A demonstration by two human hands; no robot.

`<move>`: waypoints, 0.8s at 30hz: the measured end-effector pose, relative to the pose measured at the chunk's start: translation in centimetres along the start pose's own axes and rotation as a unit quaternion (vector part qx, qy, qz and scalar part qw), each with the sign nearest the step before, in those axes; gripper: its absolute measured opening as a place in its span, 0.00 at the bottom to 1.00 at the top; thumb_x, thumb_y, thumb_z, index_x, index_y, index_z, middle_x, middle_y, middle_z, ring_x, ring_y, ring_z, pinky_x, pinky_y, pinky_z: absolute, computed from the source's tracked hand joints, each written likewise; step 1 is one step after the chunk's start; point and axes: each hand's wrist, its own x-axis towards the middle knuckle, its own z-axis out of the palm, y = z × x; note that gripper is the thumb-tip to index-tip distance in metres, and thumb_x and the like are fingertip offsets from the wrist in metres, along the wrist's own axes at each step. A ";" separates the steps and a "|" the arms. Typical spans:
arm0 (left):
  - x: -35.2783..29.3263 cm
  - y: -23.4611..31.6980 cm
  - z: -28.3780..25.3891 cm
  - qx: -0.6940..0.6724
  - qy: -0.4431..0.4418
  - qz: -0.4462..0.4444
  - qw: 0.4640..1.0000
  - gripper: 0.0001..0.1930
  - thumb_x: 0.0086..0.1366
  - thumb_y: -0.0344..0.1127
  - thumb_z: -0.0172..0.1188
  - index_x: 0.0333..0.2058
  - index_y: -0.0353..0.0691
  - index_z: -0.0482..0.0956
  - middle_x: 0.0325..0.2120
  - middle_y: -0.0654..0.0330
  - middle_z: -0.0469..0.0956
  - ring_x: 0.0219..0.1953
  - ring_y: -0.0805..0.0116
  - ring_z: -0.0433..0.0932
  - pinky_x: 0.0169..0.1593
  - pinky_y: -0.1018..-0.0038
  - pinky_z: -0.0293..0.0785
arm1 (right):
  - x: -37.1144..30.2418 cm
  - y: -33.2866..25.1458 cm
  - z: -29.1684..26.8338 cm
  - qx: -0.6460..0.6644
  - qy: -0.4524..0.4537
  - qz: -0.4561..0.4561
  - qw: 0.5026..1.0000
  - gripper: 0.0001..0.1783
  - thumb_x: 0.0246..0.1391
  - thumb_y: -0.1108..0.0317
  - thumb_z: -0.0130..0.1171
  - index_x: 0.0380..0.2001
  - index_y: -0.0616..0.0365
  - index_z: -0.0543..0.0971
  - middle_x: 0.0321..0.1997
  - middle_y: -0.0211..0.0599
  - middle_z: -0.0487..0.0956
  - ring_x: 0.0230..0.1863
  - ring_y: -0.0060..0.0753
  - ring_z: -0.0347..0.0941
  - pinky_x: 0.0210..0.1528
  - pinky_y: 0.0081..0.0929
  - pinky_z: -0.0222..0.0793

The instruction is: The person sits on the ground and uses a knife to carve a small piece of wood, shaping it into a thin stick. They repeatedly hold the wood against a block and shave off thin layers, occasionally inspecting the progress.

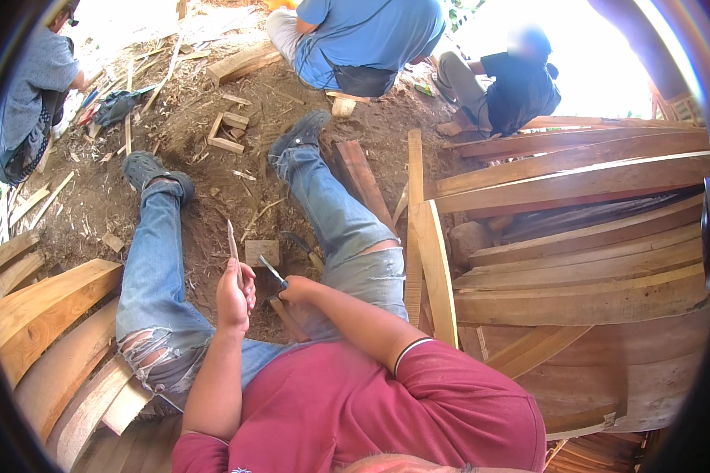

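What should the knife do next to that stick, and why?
Probably slide the knife up against the stick for a shaving cut. The left hand holds the thin stick upright, the right hand points the blade toward it, and the two look just apart.

The person wears a dark red short-sleeved shirt (pixel 355 410), its right sleeve (pixel 430 355) finished with a narrow white-and-dark band at the hem — the left sleeve edge shows low by the elbow. The legs are in faded light-blue jeans (pixel 154 268), worn through and frayed into white threads at the left knee (pixel 146 355), with another tear across the right thigh (pixel 371 251). On the feet are dark grey clog-style shoes (pixel 154 169) — dusty, with small holes over the top.
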 end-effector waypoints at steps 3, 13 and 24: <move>0.1 -0.1 0.0 0.001 0.000 -0.002 1.000 0.24 0.79 0.55 0.38 0.31 0.44 0.70 0.15 0.71 0.59 0.12 0.81 0.56 0.16 0.81 0.54 | -0.1 0.0 0.1 0.002 0.007 0.004 1.000 0.14 0.55 0.59 0.64 0.35 0.59 0.81 0.25 0.41 0.84 0.26 0.41 0.83 0.32 0.40 0.78; 0.4 -0.3 -0.2 -0.003 0.000 -0.004 1.000 0.24 0.79 0.55 0.39 0.30 0.44 0.71 0.14 0.71 0.59 0.12 0.81 0.56 0.15 0.81 0.54 | 1.2 0.7 0.0 -0.018 -0.001 -0.003 1.000 0.16 0.52 0.58 0.64 0.36 0.61 0.82 0.28 0.45 0.85 0.31 0.44 0.83 0.37 0.40 0.77; -0.1 -0.7 -0.2 0.009 0.007 -0.008 1.000 0.24 0.78 0.55 0.39 0.30 0.44 0.71 0.14 0.71 0.59 0.12 0.81 0.55 0.15 0.81 0.53 | 1.9 1.5 0.8 -0.034 0.009 -0.007 0.999 0.19 0.51 0.57 0.65 0.40 0.61 0.83 0.41 0.56 0.84 0.47 0.55 0.80 0.50 0.46 0.74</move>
